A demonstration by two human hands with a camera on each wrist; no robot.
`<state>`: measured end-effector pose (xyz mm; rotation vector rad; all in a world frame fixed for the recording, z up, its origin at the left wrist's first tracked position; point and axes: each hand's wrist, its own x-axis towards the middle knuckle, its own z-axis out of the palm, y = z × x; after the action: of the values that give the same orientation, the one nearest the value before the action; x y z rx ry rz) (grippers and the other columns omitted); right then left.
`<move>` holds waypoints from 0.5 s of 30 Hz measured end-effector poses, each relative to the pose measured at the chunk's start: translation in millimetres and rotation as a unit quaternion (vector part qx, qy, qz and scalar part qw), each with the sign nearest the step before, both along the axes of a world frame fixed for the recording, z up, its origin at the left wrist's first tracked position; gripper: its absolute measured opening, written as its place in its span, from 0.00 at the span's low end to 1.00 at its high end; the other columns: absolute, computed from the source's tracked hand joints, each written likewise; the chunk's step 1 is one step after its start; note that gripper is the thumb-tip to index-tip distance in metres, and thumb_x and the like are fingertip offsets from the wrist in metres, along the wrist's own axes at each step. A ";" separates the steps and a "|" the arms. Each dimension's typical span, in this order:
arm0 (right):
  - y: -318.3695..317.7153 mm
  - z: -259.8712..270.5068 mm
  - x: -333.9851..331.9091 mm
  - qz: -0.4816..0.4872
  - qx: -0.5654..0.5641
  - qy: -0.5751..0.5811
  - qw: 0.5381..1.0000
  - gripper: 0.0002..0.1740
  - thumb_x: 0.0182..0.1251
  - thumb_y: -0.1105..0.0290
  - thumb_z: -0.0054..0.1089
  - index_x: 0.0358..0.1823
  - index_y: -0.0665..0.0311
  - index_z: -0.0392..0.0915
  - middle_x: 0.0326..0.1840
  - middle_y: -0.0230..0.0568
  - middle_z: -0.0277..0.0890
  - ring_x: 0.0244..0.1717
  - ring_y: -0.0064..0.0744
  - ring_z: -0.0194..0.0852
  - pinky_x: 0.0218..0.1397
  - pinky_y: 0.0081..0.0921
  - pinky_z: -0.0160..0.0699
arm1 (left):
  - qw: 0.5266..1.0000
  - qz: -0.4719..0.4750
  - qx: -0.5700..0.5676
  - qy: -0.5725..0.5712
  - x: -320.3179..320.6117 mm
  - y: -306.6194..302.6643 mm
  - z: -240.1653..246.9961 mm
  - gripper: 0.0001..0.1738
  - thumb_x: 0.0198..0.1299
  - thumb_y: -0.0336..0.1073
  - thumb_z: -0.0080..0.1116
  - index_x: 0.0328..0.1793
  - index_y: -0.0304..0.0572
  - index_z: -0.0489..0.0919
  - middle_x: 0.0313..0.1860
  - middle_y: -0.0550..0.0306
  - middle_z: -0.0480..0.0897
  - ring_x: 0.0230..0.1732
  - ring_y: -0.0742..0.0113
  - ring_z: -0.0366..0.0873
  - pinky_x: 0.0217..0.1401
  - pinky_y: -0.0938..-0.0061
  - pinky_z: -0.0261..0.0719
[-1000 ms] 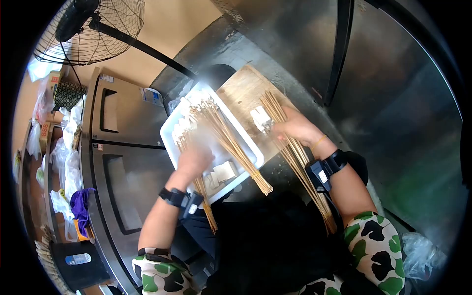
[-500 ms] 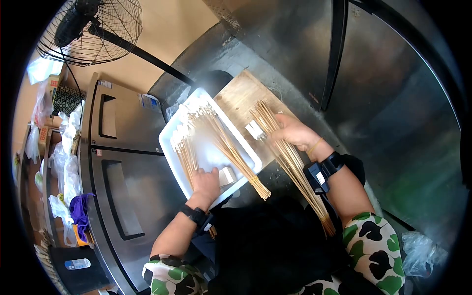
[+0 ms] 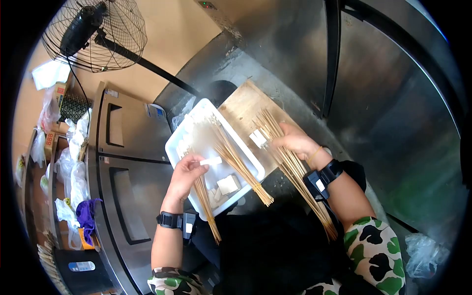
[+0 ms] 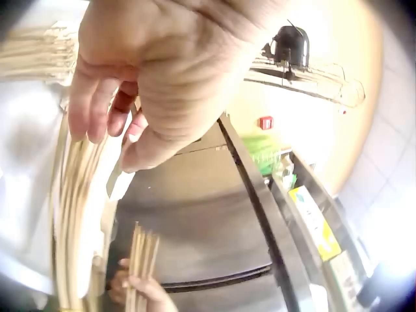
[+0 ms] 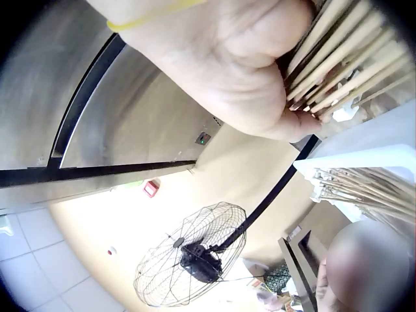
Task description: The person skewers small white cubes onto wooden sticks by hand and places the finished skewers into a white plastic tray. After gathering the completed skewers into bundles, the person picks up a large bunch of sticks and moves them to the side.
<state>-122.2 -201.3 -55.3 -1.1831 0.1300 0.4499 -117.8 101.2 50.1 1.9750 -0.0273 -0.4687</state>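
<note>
My left hand [image 3: 184, 178] pinches a small white strip [image 3: 211, 161] between thumb and fingertips, above the white tray [image 3: 170, 147]. My right hand [image 3: 297, 141] grips a long bundle of bamboo skewers [image 3: 309, 189]; in the right wrist view the skewers [image 5: 341, 55] run past the thumb. White pieces [image 3: 257, 138] sit beside the right fingertips, near the upper part of that bundle. In the tray lie two more skewer bundles, a middle one [image 3: 243, 169] and a left one [image 3: 206, 211], with white pieces at their far ends. Larger white blocks [image 3: 227, 185] lie at the tray's near end.
A wooden board [image 3: 246, 101] lies beyond the tray. A standing fan [image 3: 93, 34] rises at the far left. Steel cabinets [image 3: 132, 184] flank the left side, a large steel door [image 3: 393, 113] the right. A clear plastic bag [image 3: 425, 253] lies at lower right.
My left hand reached down beside the white blocks in the tray, then came up and left with a white strip. My right hand stays in nearly the same place with its skewer bundle.
</note>
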 end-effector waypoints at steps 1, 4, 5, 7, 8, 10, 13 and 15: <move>0.8 -3.3 0.6 0.003 0.005 0.003 1.000 0.24 0.49 0.80 0.57 0.52 0.72 0.67 0.40 0.42 0.74 0.35 0.25 0.75 0.36 0.21 0.77 | 0.997 0.015 -0.077 0.003 0.4 -12.5 8.4 0.08 0.53 0.26 0.57 0.40 0.41 0.74 0.36 0.58 0.79 0.39 0.67 0.77 0.46 0.75 0.74; 3.3 -12.0 1.5 -0.001 0.018 0.000 1.000 0.25 0.49 0.81 0.56 0.53 0.72 0.67 0.38 0.41 0.75 0.33 0.25 0.75 0.33 0.20 0.76 | 0.969 0.010 -0.246 0.022 15.8 -36.9 14.3 0.08 0.54 0.22 0.53 0.39 0.41 0.71 0.45 0.54 0.75 0.49 0.63 0.76 0.56 0.67 0.76; 5.1 -13.9 1.4 -0.011 0.013 0.001 1.000 0.26 0.49 0.81 0.56 0.54 0.72 0.66 0.38 0.41 0.75 0.33 0.25 0.75 0.33 0.21 0.76 | 0.956 0.002 -0.292 0.030 21.6 -44.9 14.4 0.08 0.54 0.20 0.52 0.37 0.41 0.70 0.48 0.53 0.73 0.53 0.61 0.75 0.59 0.63 0.77; 7.2 -9.0 0.5 -0.026 0.015 -0.015 0.999 0.26 0.50 0.81 0.56 0.55 0.73 0.65 0.36 0.41 0.74 0.29 0.23 0.73 0.29 0.19 0.74 | 0.954 0.019 -0.299 0.025 30.9 -63.3 12.5 0.06 0.57 0.23 0.51 0.39 0.41 0.70 0.45 0.52 0.76 0.49 0.59 0.77 0.55 0.66 0.79; 4.5 -5.9 -0.7 -0.019 0.028 -0.007 0.999 0.25 0.50 0.81 0.56 0.52 0.73 0.65 0.33 0.40 0.74 0.25 0.21 0.71 0.25 0.17 0.71 | 0.953 0.029 -0.300 0.033 37.4 -71.3 10.1 0.05 0.58 0.24 0.51 0.39 0.41 0.70 0.44 0.52 0.77 0.48 0.59 0.78 0.54 0.66 0.80; 2.1 -0.4 -1.8 -0.012 0.053 0.003 0.999 0.21 0.50 0.82 0.57 0.48 0.72 0.66 0.29 0.39 0.73 0.19 0.18 0.67 0.20 0.14 0.66 | 0.955 0.054 -0.288 0.042 52.2 -79.6 -3.9 0.05 0.61 0.28 0.51 0.43 0.40 0.72 0.41 0.52 0.79 0.45 0.59 0.79 0.49 0.70 0.82; 1.8 2.1 -1.1 -0.004 0.098 0.003 0.995 0.16 0.51 0.81 0.58 0.42 0.68 0.66 0.26 0.38 0.73 0.16 0.15 0.64 0.17 0.12 0.62 | 0.941 0.115 -0.307 0.090 74.2 -85.2 -30.7 0.08 0.61 0.29 0.52 0.46 0.40 0.73 0.41 0.52 0.79 0.44 0.62 0.79 0.48 0.72 0.81; 0.4 3.7 -1.7 0.010 0.144 -0.002 0.990 0.14 0.52 0.81 0.58 0.39 0.66 0.65 0.26 0.38 0.73 0.16 0.15 0.63 0.18 0.12 0.62 | 0.932 0.160 -0.305 0.111 84.5 -89.5 -45.3 0.09 0.62 0.30 0.52 0.48 0.41 0.74 0.39 0.55 0.79 0.42 0.64 0.78 0.49 0.72 0.80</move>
<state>-123.9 -200.9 -51.6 -0.9029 0.0478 0.4668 -33.3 11.7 4.8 1.2764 0.2606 -0.4047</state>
